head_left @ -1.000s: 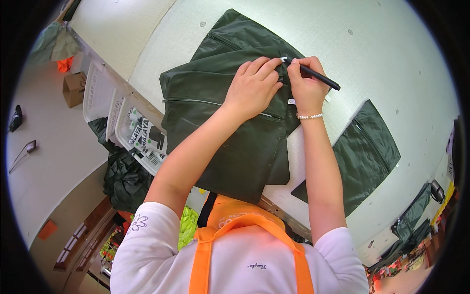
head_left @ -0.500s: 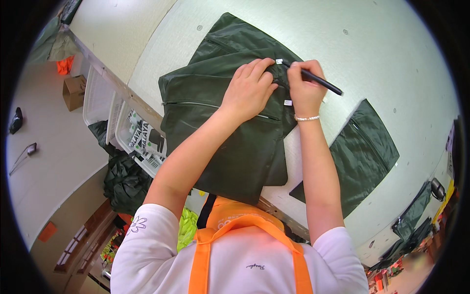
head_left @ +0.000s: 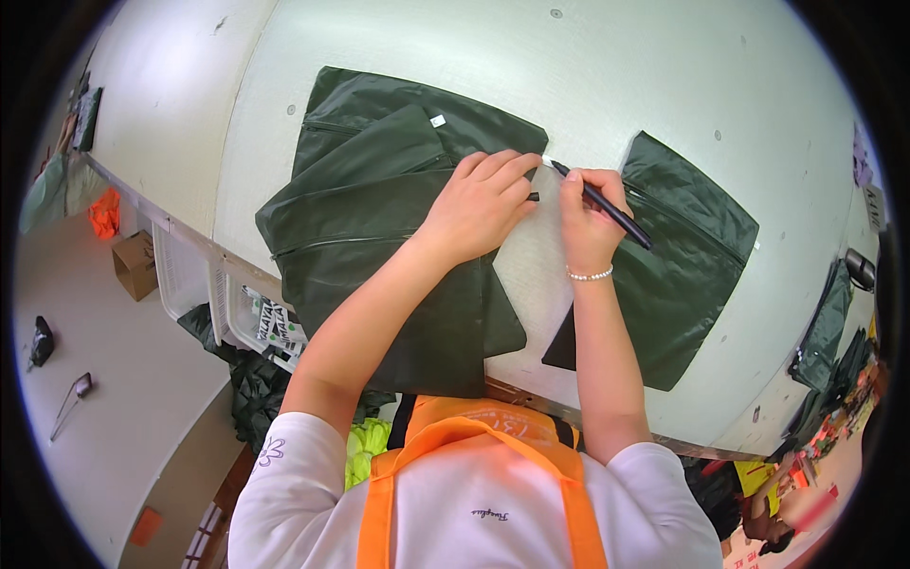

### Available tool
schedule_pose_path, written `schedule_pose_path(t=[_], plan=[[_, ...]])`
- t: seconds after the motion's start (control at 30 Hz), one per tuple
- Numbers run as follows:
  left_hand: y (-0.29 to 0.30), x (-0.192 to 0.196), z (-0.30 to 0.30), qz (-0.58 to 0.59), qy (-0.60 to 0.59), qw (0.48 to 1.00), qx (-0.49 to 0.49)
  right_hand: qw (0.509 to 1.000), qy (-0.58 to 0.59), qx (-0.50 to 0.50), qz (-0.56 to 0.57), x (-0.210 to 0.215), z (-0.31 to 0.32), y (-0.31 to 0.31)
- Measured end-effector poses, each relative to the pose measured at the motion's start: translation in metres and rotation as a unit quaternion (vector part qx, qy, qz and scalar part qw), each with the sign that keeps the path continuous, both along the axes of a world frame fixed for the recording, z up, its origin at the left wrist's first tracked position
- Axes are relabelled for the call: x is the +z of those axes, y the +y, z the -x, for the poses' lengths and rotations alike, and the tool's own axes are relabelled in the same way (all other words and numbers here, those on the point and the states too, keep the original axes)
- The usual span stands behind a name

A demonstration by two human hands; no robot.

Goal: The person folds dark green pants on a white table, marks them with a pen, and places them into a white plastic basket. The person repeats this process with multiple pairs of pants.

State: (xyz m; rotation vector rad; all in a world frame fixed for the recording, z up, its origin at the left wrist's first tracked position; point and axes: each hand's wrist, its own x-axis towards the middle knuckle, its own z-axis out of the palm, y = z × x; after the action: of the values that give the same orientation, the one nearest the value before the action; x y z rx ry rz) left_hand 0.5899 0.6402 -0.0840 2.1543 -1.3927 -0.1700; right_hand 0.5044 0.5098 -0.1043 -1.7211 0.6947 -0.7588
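Note:
My left hand (head_left: 481,207) lies over a stack of dark green fabric panels (head_left: 374,294) with zips, its fingers bent and pressed down at the stack's right edge. A short black piece like a pen cap (head_left: 534,196) pokes out by its thumb, held in that hand. Its index fingertip rests beside a small white label (head_left: 547,159) on the panel's edge. Pinched in my right hand (head_left: 593,213) is a black marker pen (head_left: 616,217), slanted, with its tip at this label. Another white label (head_left: 437,121) sticks up farther left on the stack.
A separate green zipped panel (head_left: 697,275) lies to the right on the pale table (head_left: 455,47), partly under my right forearm. White plastic baskets (head_left: 223,302) hang by the left table edge, above dark fabric (head_left: 256,394). A cardboard box (head_left: 136,266) stands on the floor.
The stack and both hands sit farther left relative to the separate panel. One label is now away from my fingers, and the pen tip is at another label lower on the edge.

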Motion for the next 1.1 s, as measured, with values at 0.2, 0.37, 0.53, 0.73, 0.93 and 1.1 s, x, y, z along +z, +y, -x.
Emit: schedule_pose_path(t=[0.2, 0.37, 0.53, 0.73, 0.93, 1.1], plan=[[-0.005, 0.000, 0.003, -0.026, -0.032, 0.999, 0.001, 0.999, 0.023, 0.013, 0.021, 0.005, -0.002, 0.001], [-0.007, 0.002, 0.004, -0.037, -0.036, 0.999, 0.005, 0.999, 0.023, 0.015, 0.035, 0.003, -0.003, 0.000], [-0.007, 0.000, 0.005, -0.031, -0.033, 0.999, 0.004, 0.998, 0.025, 0.029, 0.052, 0.005, -0.001, -0.001], [-0.004, 0.008, 0.002, 0.025, 0.084, 0.996, 0.029, 0.990, -0.055, -0.008, -0.129, 0.019, 0.012, -0.006], [-0.001, 0.058, 0.007, 0.093, 0.104, 0.990, -0.026, 0.945, -0.082, 0.051, -0.311, 0.087, 0.054, -0.002], [-0.005, 0.095, 0.033, 0.081, 0.066, 0.992, -0.068, 0.944, -0.102, 0.078, -0.302, 0.114, 0.078, 0.001]])
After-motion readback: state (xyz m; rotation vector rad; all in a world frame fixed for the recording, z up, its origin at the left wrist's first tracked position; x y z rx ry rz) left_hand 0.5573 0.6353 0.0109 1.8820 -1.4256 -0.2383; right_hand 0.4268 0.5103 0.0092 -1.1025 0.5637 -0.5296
